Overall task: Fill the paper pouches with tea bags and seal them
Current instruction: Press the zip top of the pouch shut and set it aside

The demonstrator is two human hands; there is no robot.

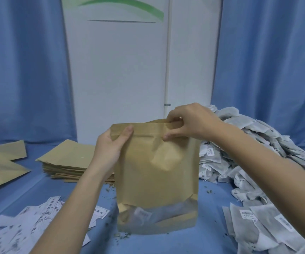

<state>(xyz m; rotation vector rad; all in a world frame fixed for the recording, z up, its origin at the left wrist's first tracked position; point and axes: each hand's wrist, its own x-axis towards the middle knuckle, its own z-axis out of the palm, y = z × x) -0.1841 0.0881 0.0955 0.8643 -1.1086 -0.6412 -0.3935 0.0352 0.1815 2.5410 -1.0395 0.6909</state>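
Far left, two flat brown pouches (3,162) lie on the blue tabletop (184,241). Below them, a scatter of white printed labels (29,230), too many to count. Behind the left forearm sits one stack of empty pouches (65,162); the count within it cannot be told.

The left hand (111,145) grips the upper left corner of the standing pouch (157,176), thumb on the front face, fingers behind. This pouch stands upright at centre on the tabletop, touching it. Tea bags show through its clear lower window. It reads as light, thin and easily creased; the base looks bulged by its contents. Judged best held at the stiffer top band, either side of the closure strip, not by the soft mid-panel.

The right hand (188,121) pinches the top band right of centre, fingers curled over the rim.

Right, one large heap of grey tea bags (258,143), soft and uncountable, spreads toward the near edge.
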